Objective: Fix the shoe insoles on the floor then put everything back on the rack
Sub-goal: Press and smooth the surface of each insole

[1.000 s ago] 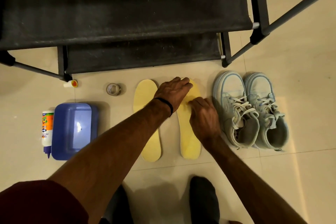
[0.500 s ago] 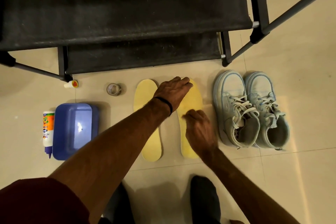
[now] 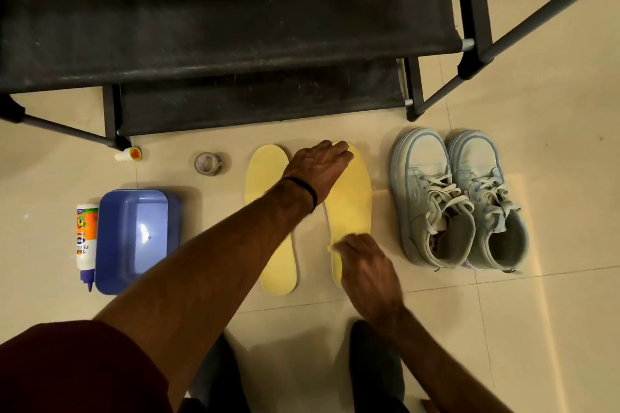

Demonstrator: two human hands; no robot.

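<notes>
While the left hand stays flat on the toe of the right-side insole, fingers straight, the right hand has slid from mid-insole down to the heel at 6 o'clock; its fingers are blurred, so I cannot tell their grip. That looks like smoothing, nearly finished. The insole's long axis runs 12 to 6, toe toward the rack, beside the shoes.

Beige tiled floor carries, left to right: glue bottle, blue tub touching it, tape roll, two yellow insoles side by side, pale blue sneakers. Black rack stands behind; small capped tube by its leg.
</notes>
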